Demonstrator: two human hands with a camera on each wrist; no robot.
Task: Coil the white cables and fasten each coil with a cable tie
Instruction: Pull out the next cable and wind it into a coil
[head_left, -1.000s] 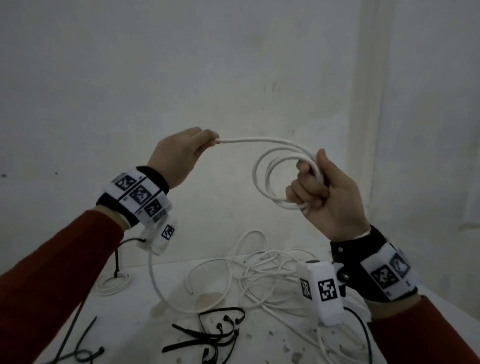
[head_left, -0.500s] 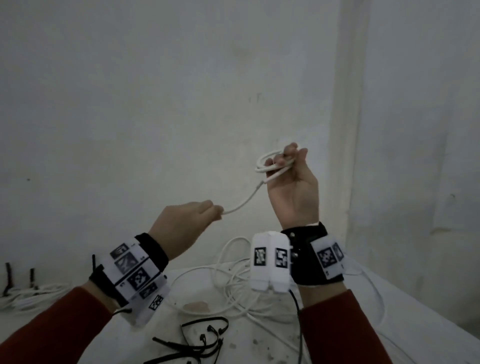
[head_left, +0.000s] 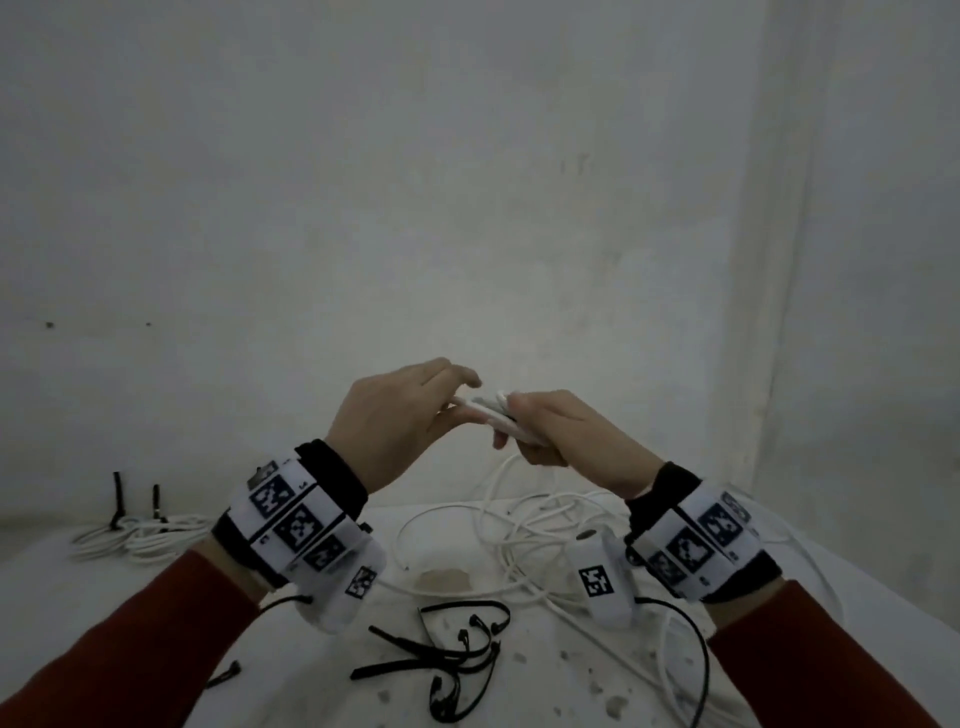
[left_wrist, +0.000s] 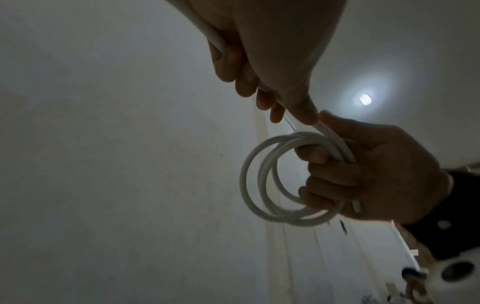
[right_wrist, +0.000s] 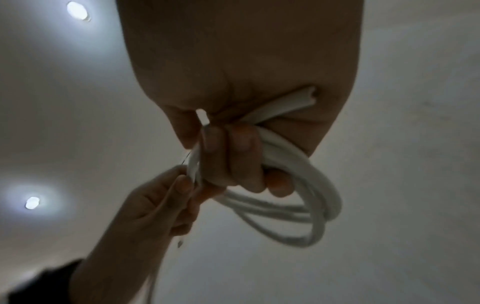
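Observation:
Above the table my right hand (head_left: 540, 431) grips a small coil of white cable (head_left: 491, 415). In the left wrist view the coil (left_wrist: 262, 185) shows about three loops, with the right-hand fingers (left_wrist: 335, 179) curled through them. My left hand (head_left: 415, 410) sits close against the right and pinches the strand of cable (left_wrist: 324, 129) where it joins the coil. From the right wrist view the coil (right_wrist: 319, 195) hangs below my fist while the left hand (right_wrist: 166, 197) holds the strand beside it. Several black cable ties (head_left: 457, 654) lie on the table.
A tangle of loose white cables (head_left: 524, 530) lies on the white table (head_left: 571, 691) under my hands. At the far left are tied white coils (head_left: 135, 535) with black tie ends standing up. A pale wall stands close behind, and its corner is at the right.
My right hand has come down from its raised position with the coil. The left hand has risen and closed in against it, so the free strand between them is gone.

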